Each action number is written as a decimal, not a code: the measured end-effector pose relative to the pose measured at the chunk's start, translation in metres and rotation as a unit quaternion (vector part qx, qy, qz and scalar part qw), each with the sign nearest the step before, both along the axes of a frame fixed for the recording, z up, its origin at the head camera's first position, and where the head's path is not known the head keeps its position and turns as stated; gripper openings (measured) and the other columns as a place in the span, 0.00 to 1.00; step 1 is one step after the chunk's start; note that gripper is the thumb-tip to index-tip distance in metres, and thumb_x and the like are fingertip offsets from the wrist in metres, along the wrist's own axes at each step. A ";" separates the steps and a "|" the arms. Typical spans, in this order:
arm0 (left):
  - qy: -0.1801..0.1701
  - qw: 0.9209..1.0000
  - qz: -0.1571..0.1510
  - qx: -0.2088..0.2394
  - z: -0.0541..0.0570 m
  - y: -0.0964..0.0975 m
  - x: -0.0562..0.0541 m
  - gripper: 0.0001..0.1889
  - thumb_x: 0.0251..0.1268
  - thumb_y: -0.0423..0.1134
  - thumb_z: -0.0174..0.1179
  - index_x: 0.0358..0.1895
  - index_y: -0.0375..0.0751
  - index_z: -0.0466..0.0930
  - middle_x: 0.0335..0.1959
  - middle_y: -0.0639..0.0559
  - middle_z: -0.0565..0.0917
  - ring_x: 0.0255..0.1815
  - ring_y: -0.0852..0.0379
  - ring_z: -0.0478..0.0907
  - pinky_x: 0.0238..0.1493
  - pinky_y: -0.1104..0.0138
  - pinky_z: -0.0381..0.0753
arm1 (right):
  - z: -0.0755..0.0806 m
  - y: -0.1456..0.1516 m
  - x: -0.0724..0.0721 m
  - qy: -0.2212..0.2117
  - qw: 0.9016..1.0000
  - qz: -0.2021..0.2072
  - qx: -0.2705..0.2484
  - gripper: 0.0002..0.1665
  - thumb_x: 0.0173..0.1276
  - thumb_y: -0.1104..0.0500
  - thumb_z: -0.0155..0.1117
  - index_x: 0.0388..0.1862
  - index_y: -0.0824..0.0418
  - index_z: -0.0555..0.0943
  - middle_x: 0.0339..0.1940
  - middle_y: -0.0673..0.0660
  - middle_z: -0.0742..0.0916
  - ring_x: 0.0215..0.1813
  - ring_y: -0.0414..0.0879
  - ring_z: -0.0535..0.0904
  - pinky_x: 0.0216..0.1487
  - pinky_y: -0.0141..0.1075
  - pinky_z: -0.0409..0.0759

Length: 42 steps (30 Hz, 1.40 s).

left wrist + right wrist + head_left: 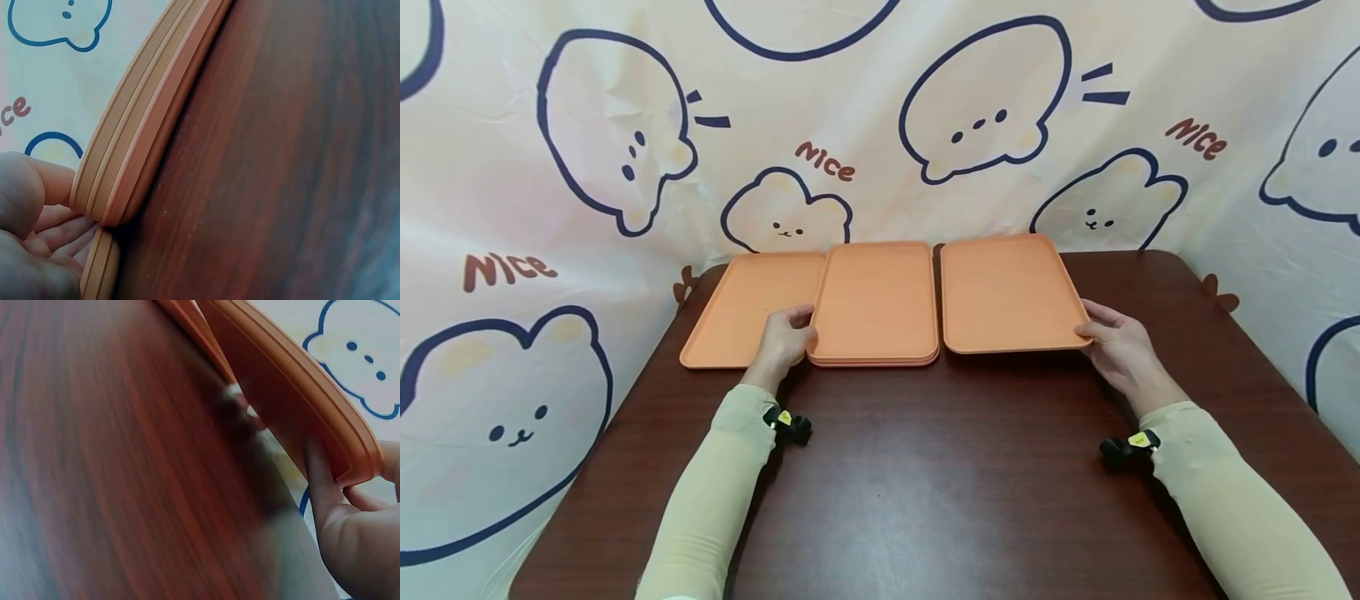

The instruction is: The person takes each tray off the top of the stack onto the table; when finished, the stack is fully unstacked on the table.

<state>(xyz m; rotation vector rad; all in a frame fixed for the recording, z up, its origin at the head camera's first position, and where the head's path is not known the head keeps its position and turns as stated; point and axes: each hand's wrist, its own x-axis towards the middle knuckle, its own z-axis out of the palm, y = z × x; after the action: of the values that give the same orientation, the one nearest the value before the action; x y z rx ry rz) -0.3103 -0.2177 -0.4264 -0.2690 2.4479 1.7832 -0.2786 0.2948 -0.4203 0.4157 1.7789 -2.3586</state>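
In the head view, my left hand (784,337) has thumb and fingers at the left edge of a stack of orange trays (876,304). The left wrist view shows the thumb at the upper rim of the stacked trays (140,119) and fingers reaching in below the corner. Right of the stack, my right hand (1123,354) pinches the front right corner of a single orange tray (1011,292). That tray (300,381) is tilted off the table, its underside showing in the right wrist view with one finger against it.
Another orange tray (752,292) lies left of the stack, its right edge against it. All are near the far edge of the dark brown wooden table (925,483). Behind hangs a pale cloth (880,108) with cartoon drawings, which continues along both sides.
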 end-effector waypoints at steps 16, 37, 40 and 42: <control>-0.005 1.000 -0.020 -0.019 -0.002 -0.005 -0.001 0.32 0.77 0.27 0.55 0.82 0.41 0.69 0.82 0.39 0.71 0.36 0.60 0.76 0.21 0.70 0.66 | -0.008 0.005 -0.010 0.040 0.948 0.047 0.313 0.37 0.82 0.67 0.57 0.86 0.69 0.61 0.81 0.75 0.71 0.73 0.58 0.77 0.46 0.20 0.83; -0.002 1.000 -0.016 -0.002 -0.002 -0.008 -0.003 0.31 0.77 0.27 0.55 0.81 0.40 0.70 0.80 0.38 0.73 0.18 0.67 0.64 0.18 0.71 0.66 | -0.001 -0.006 -0.026 0.029 0.872 0.102 0.478 0.25 0.77 0.66 0.59 0.69 0.77 0.78 0.67 0.76 0.81 0.59 0.61 0.79 0.43 0.31 0.81; -0.009 1.000 -0.016 0.000 -0.002 -0.009 -0.003 0.31 0.78 0.27 0.55 0.82 0.42 0.70 0.80 0.38 0.73 0.13 0.64 0.61 0.17 0.70 0.64 | -0.002 -0.007 -0.027 0.045 0.864 0.107 0.490 0.24 0.76 0.66 0.60 0.67 0.77 0.80 0.62 0.74 0.83 0.56 0.60 0.79 0.40 0.29 0.79; -0.009 1.000 -0.017 0.003 -0.003 -0.010 -0.002 0.31 0.78 0.27 0.54 0.82 0.42 0.70 0.80 0.38 0.74 0.12 0.65 0.61 0.16 0.70 0.64 | -0.003 -0.007 -0.027 0.052 0.860 0.108 0.496 0.23 0.76 0.66 0.61 0.66 0.77 0.81 0.60 0.74 0.84 0.55 0.60 0.79 0.39 0.29 0.78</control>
<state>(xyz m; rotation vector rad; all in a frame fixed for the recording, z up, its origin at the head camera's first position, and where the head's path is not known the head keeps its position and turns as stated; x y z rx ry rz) -0.3125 -0.2276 -0.4291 -0.2411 2.4190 1.7659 -0.3053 0.2881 -0.4232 0.1629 2.7985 -1.1607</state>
